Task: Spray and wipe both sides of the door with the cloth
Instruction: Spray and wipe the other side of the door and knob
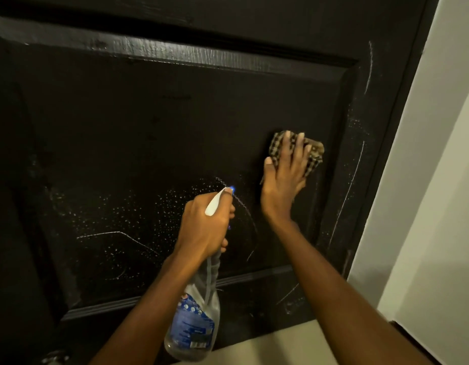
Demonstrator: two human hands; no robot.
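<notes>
The door (175, 122) fills most of the frame, black with a raised moulding framing a sunken panel. The cloth (315, 154), a checked tan and dark rag, lies bunched flat against the panel at centre right, just inside the moulding's right edge. My right hand (286, 175) presses it to the door: the fingers are straight and a little spread over the cloth, the thumb stretched out to the left, the palm lower down against the panel. Cloth shows above my fingertips and to their right.

My left hand (204, 227) is below and left of the right, near it but apart, at lower centre. Its fingers are curled tight round the neck of the bottle (194, 320), one of them on the trigger side, though I cannot tell whether it is squeezing. The white nozzle (217, 201) sticks up out of my fist and points at the panel; its tip is blue. The clear bottle hangs down toward the bottom of the frame, tilted, with a blue label and a tube inside.

Droplets (138, 214) speckle the panel's lower half, left of the nozzle, and thin wet arcs and streaks cross it. More streaks run down the door's right-hand stile.

A pale wall (438, 180) takes up the right edge of the frame, and a pale strip (280, 343) shows under the door at the bottom.
</notes>
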